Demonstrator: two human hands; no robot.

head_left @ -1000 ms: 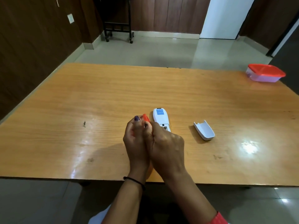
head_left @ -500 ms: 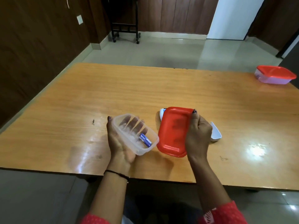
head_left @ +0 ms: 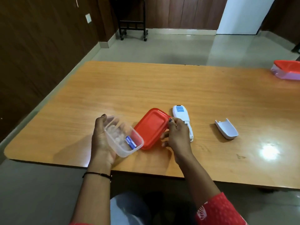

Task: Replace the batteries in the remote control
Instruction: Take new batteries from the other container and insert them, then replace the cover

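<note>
My left hand [head_left: 101, 140] cradles a small clear plastic box [head_left: 121, 147], tilted, with a blue battery [head_left: 130, 142] lying inside. Just to its right, my right hand [head_left: 177, 137] grips the box's red lid [head_left: 151, 128] by its right edge, held over the table. The white remote control [head_left: 181, 115] lies face down on the table behind my right hand, its lower part hidden by that hand. Its detached white battery cover [head_left: 226, 131] rests on the table further right.
The wooden table [head_left: 146, 88] stretches ahead, its near edge just below my wrists. A second box with a red lid [head_left: 286, 69] stands at the far right edge. A dark wheeled stand [head_left: 132, 21] is on the floor beyond the table.
One second ago both hands were pressed together on the closed box. The lid has come off: my left hand keeps the open box and my right hand has tilted the lid beside it.
</note>
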